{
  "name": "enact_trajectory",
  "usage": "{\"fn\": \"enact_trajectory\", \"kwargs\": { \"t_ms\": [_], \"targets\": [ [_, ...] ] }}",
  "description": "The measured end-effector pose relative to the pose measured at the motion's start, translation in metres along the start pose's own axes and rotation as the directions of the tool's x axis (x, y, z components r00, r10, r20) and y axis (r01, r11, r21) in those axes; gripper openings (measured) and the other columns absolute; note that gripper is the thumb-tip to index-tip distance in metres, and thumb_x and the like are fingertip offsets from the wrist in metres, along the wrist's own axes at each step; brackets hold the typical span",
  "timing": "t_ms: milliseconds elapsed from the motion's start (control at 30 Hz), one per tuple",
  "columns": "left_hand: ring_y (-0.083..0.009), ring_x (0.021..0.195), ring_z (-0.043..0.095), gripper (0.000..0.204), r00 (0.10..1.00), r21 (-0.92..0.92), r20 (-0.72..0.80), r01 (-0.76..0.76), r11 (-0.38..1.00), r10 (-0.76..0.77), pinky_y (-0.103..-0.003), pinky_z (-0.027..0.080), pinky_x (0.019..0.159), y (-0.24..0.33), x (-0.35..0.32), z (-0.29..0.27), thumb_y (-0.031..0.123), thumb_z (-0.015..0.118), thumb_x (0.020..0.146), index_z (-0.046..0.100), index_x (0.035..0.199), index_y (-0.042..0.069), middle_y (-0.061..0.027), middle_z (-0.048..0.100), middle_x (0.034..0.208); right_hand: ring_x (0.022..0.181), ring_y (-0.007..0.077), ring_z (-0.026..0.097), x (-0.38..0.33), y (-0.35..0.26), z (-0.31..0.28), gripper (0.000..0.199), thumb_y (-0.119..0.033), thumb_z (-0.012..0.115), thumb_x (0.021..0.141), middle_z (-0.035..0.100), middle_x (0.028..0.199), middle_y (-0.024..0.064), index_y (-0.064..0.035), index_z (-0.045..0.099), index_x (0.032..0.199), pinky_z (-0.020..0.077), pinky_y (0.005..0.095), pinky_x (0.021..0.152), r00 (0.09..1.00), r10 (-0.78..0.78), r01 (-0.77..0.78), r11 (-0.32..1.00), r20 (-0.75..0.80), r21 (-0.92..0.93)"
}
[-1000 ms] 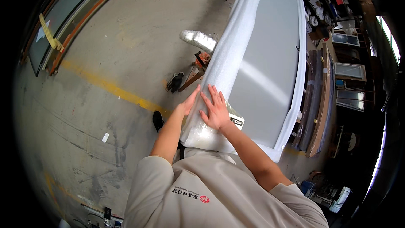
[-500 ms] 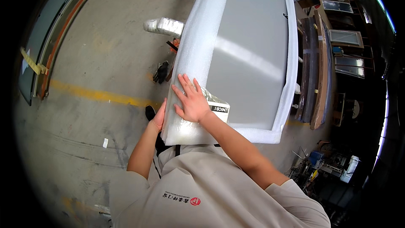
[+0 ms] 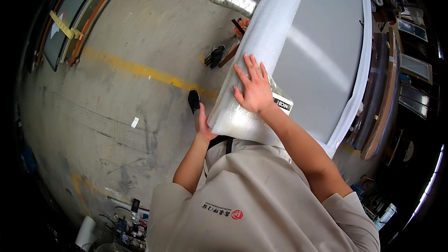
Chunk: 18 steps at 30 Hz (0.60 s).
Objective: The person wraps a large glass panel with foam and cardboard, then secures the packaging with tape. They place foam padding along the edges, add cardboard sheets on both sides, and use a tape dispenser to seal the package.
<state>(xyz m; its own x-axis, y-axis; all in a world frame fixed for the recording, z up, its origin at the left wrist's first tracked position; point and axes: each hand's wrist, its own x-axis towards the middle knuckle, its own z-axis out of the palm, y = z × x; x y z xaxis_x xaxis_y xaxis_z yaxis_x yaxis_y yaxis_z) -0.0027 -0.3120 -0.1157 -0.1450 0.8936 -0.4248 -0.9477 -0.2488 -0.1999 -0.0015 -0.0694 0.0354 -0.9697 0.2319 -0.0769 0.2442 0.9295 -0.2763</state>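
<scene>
**Foam wrap pinned at panel corner**

Basically, right hand (image 3: 254, 88) lies flat, fingers spread, pressing the white foam wrap (image 3: 261, 51) against the grey panel (image 3: 322, 42) at 12 o'clock. Left hand (image 3: 203, 123) cups the wrap's lower edge at 10 o'clock, likely keeping it taut; grip partly hidden.

There is one view, worn on the person's head and looking steeply down past chest and forearms. It sits close over the foam-wrapped panel (image 3: 298, 51), with the concrete floor (image 3: 116, 107) spreading left, edges bending toward the rim.
</scene>
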Motion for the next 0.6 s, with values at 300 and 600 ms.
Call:
{"fn": "enact_trajectory", "kwargs": {
  "t_ms": [300,600],
  "targets": [
    [-0.0309,0.155,0.039,0.078,0.955,-0.108,0.052,-0.285,0.952,0.292,-0.049,0.029,0.129,-0.091,0.031,-0.020,0.065,0.039,0.107,0.040,0.164,0.012,-0.0092,0.041,0.169,0.161,0.0419,0.023,-0.002,-0.002,0.006,0.067,-0.040,0.063,0.094,0.029,0.172,0.0244,-0.0104,0.055,0.154,0.0206,0.0611,0.129,0.999,-0.036,0.036,0.997,-0.003,-0.073],
    [-0.0262,0.143,0.053,0.062,0.675,0.060,-0.579,-0.524,0.849,0.458,-0.043,0.043,0.120,-0.147,0.049,-0.013,0.055,0.037,0.112,0.051,0.154,0.012,-0.0072,0.056,0.156,0.161,0.0424,0.024,-0.011,0.011,0.001,0.067,-0.040,0.064,0.099,0.028,0.173,0.0217,-0.0107,0.050,0.158,0.0200,0.0584,0.130,0.993,-0.109,0.111,0.992,-0.039,0.059]
  ]
}}
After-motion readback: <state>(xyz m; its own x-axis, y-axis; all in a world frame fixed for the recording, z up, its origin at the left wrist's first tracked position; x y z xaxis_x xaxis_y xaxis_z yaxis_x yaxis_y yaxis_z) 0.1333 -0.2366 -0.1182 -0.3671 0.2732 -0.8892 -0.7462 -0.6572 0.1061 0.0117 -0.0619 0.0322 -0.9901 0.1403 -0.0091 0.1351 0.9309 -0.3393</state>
